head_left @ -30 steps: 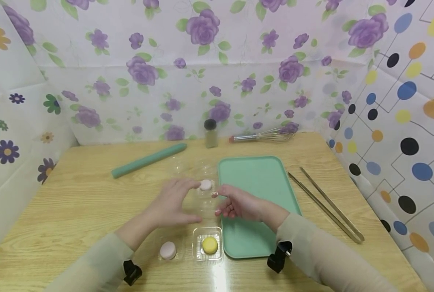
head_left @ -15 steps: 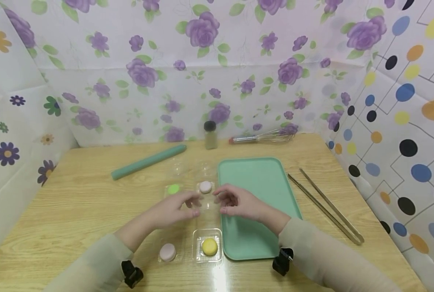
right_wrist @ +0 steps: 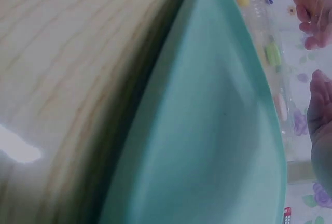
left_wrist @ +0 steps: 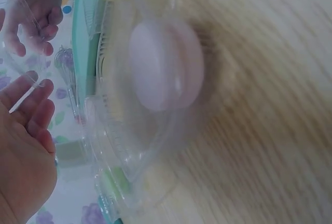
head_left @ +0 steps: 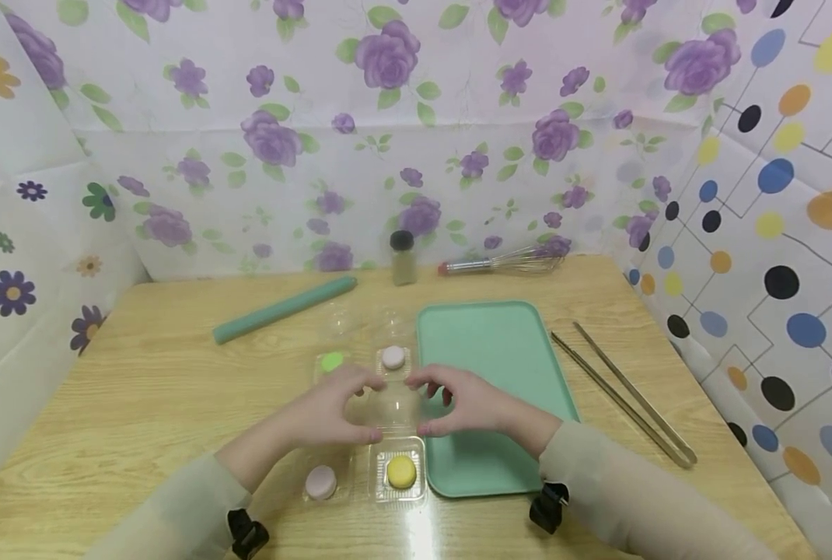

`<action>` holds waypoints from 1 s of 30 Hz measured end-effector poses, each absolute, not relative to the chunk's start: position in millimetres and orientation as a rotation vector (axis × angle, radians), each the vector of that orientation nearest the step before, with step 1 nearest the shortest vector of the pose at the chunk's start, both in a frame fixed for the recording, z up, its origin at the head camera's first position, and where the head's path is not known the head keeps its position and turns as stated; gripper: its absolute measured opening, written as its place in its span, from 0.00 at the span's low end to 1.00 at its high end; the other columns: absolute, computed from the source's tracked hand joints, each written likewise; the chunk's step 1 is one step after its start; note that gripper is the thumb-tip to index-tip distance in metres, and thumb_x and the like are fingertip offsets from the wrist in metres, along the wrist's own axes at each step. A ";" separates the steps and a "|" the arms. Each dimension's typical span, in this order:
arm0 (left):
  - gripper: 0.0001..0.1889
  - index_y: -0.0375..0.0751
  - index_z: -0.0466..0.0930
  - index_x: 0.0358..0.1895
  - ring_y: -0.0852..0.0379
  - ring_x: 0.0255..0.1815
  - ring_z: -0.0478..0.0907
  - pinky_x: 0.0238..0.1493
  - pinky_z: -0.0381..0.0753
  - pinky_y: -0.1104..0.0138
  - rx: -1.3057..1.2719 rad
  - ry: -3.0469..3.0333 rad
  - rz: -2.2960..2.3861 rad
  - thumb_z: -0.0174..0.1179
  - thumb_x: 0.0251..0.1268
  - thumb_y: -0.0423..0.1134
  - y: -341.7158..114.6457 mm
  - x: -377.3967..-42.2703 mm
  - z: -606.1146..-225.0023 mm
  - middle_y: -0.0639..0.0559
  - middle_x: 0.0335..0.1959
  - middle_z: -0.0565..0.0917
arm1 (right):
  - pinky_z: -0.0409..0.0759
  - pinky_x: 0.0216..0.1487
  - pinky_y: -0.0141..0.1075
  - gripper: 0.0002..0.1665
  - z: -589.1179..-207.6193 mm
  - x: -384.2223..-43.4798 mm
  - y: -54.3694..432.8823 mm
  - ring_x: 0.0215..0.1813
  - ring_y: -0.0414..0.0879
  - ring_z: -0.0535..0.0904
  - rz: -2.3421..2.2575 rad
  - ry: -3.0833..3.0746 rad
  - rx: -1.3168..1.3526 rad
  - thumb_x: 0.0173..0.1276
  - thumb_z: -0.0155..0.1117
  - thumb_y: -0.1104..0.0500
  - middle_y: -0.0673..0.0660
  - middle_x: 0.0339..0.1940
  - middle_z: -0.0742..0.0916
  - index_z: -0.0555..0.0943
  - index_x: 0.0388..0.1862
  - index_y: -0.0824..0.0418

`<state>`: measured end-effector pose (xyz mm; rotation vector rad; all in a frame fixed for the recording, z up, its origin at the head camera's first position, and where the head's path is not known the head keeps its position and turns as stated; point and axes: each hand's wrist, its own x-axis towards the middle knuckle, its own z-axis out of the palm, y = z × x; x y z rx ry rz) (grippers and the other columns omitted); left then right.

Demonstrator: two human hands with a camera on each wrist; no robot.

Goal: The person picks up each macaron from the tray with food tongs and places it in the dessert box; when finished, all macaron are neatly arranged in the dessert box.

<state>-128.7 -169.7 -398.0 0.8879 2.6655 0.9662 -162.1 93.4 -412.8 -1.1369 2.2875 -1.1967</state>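
Note:
My left hand (head_left: 339,404) and right hand (head_left: 461,400) face each other, fingers and thumbs curved, holding a clear plastic lid (head_left: 397,404) by its opposite sides. Its transparency makes the exact contact hard to see. Just in front sits a clear plastic box (head_left: 375,486) with a yellow macaron (head_left: 402,471). Behind is a pink macaron (head_left: 393,357) in another clear box. A green macaron (head_left: 332,361) lies beyond my left hand, and another pink macaron (head_left: 321,482) near my left forearm, also seen in the left wrist view, where the left hand (left_wrist: 26,151) shows at the edge.
A green tray (head_left: 489,334) lies under my right hand and forearm. Metal tongs (head_left: 626,393) lie to its right. At the back are a green rolling pin (head_left: 285,309), a black-capped jar (head_left: 403,260) and a whisk (head_left: 503,262). Patterned cloth walls border the table.
Both hands have come nearer each other, and their thumbs have spread from the fingers in the last half second. The green macaron, earlier hidden by my left hand, shows now. The macarons stay in place.

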 end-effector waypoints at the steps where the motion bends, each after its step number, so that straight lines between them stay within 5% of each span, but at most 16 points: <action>1: 0.34 0.44 0.72 0.58 0.52 0.51 0.70 0.51 0.71 0.55 0.889 2.668 0.958 0.69 0.47 0.54 -169.9 -127.6 -398.1 0.52 0.56 0.73 | 0.76 0.45 0.41 0.39 -413.3 -161.3 93.6 0.50 0.48 0.74 -1.168 2.302 -1.138 0.52 0.73 0.46 0.49 0.57 0.78 0.70 0.62 0.56; 30: 0.40 0.48 0.72 0.56 0.55 0.56 0.65 0.59 0.65 0.54 1.021 2.766 0.545 0.72 0.34 0.61 -167.0 -93.2 -404.3 0.58 0.53 0.74 | 0.67 0.56 0.35 0.45 -428.7 -131.2 83.3 0.54 0.42 0.67 -0.764 2.467 -1.397 0.44 0.74 0.36 0.49 0.54 0.76 0.71 0.56 0.57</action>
